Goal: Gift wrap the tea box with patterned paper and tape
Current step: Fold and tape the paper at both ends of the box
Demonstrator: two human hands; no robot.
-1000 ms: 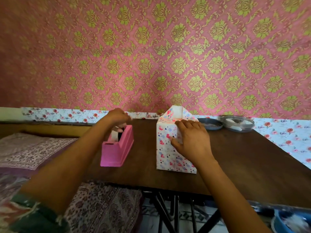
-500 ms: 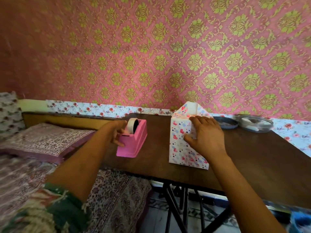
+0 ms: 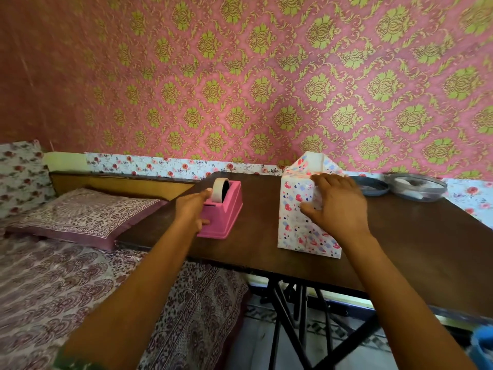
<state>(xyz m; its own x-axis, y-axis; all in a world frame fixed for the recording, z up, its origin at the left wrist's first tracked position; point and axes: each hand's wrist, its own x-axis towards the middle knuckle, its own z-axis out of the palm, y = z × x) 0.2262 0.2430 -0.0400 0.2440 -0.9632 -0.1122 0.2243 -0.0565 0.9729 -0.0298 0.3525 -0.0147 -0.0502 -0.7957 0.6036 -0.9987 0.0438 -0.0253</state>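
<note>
1. Left hand (image 3: pixel 192 209) has slid off the dispenser (image 3: pixel 226 209) top to its near end; grip on tape (image 3: pixel 220 190) unclear
2. Right hand (image 3: pixel 338 206), fingers straight, still presses the wrapped box (image 3: pixel 296 231) under it; taping seems next

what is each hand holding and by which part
Left hand grips the pink tape dispenser at its near end. Right hand only presses flat against the wrapped box, gripping nothing.

The tea box (image 3: pixel 294 231) stands upright on the worktop (image 3: pixel 413 252), wrapped in white paper (image 3: pixel 290 188) printed with pink and blue hearts; at its top a plain white flap (image 3: pixel 314 161) stands up. To its left sits a pink dispenser (image 3: pixel 228 213) carrying a pale tape roll (image 3: pixel 218 189) on edge.
</note>
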